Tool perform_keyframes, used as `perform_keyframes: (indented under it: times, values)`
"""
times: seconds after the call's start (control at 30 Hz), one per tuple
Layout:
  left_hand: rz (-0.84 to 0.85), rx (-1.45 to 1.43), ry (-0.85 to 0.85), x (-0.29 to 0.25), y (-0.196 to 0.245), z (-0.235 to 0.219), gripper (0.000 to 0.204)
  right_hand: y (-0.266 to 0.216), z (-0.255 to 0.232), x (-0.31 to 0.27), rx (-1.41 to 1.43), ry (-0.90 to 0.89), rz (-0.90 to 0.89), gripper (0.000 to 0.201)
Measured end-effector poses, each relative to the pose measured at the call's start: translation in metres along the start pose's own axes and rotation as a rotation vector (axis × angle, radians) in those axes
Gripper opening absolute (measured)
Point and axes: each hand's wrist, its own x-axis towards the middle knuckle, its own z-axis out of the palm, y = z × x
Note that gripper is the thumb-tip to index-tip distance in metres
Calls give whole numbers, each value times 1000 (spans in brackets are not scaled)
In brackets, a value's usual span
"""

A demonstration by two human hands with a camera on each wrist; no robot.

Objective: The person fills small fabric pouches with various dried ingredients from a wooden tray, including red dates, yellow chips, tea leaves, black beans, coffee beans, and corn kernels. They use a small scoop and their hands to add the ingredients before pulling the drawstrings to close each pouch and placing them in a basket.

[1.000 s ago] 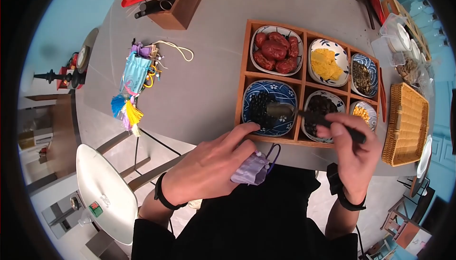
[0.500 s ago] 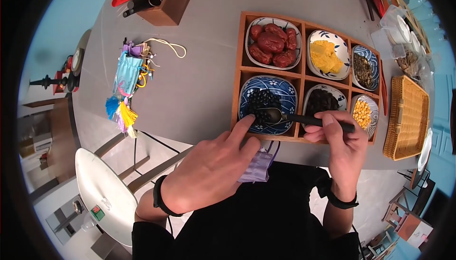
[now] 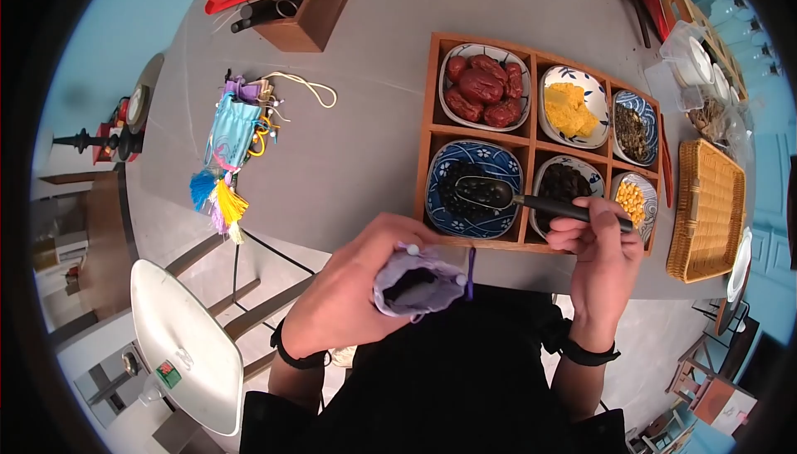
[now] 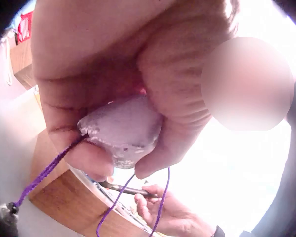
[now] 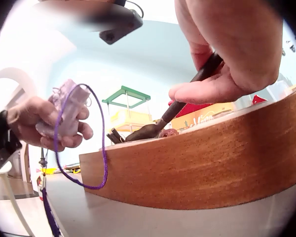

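Lavender fabric pouch (image 3: 437, 290) turned since the last frame, mouth now gaping toward the head camera; purple braided cord (image 3: 471, 275) loose at its side. Left hand (image 3: 336, 292) drawn back off the blue-and-white patterned bowl (image 3: 507, 170), grip curled round the pouch near the tray's close edge. Right hand (image 3: 604, 259): grip closed, thumb and fingers pinching the black handle of a metal scoop (image 3: 531, 201), its head over small black beans (image 3: 451, 190) in that bowl. Bowl occupies near-left compartment, six-part brown wooden tray (image 3: 531, 130), grey desk (image 3: 374, 122).
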Motion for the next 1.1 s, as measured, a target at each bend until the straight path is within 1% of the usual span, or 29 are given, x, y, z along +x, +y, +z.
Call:
perform_keyframes:
  times: [0.03, 0.1, 0.17, 0.23, 0.27, 0.3, 0.37, 0.4, 0.43, 0.5, 0.57, 0.6, 0.63, 0.7, 0.77, 0.8, 0.83, 0.87, 0.9, 0.93, 0.97, 1.03, 1.07, 1.1]
  values:
    - [3, 1, 9, -2, -1, 0, 55, -4, 0, 0, -2, -8, -5, 24]
    - [-223, 55, 39, -5, -2, 1, 59, -13, -3, -2, 31, -7, -66, 25]
    - [-192, 36, 63, -3, 0, 8, 59, -27, -3, -8, 23, -25, -94, 25]
    - [-195, 30, 149, -2, -1, 15, 60, -43, -4, -19, -40, -115, -240, 26]
    - [-193, 13, 155, -2, -3, 19, 61, -51, -1, -28, -33, -125, -243, 21]
    - [-188, 14, 154, -2, -2, 20, 61, -56, 4, -39, -31, -123, -248, 21]
    - [-230, -29, 168, -1, 0, 23, 59, -61, 13, -56, -139, -215, -273, 11]
    - [-226, -27, 166, -1, 1, 24, 59, -62, 7, -53, -286, -436, -366, 15]
    - [-199, -50, 157, -1, 2, 25, 58, -62, 5, -53, -378, -540, -466, 22]
    - [-169, -67, 159, -2, 1, 26, 56, -70, 1, -59, -440, -568, -559, 20]
    - [-56, -25, 153, -3, -4, 30, 55, -63, -23, -58, -300, -505, -619, 17]
    - [-49, -19, 152, -3, -3, 30, 55, -59, -30, -59, -244, -376, -643, 24]
    - [-11, 17, 141, -4, -2, 30, 55, -54, -47, -54, -281, -260, -716, 32]
    - [52, 48, 105, -12, -4, 31, 56, -45, -76, -46, -25, -57, -689, 32]
    - [188, -317, 208, -23, -20, 38, 54, -31, -112, -37, 91, 197, -658, 32]
    - [158, -423, 217, -21, -16, 36, 54, -27, -127, -32, 145, 318, -597, 32]
    - [115, -526, 219, -19, -7, 32, 53, -22, -141, -28, 124, 412, -554, 33]
    - [25, -500, 277, -15, 2, 36, 56, -16, -150, -22, 133, 495, -493, 31]
    - [-67, -459, 342, -11, 7, 37, 59, -9, -160, -18, 108, 546, -442, 31]
    - [-73, -434, 318, -10, 5, 36, 62, -3, -164, -15, 86, 593, -386, 30]
    - [-64, -441, 298, -8, 1, 37, 62, 3, -168, -12, 70, 593, -333, 29]
    - [-7, -325, 261, -3, -2, 39, 62, 9, -168, -6, -20, 591, -253, 29]
    - [-126, -393, 274, -3, 5, 42, 63, 11, -167, -3, -64, 568, -254, 29]
    - [-121, -387, 271, 0, 10, 46, 63, 11, -163, 0, -82, 548, -245, 30]
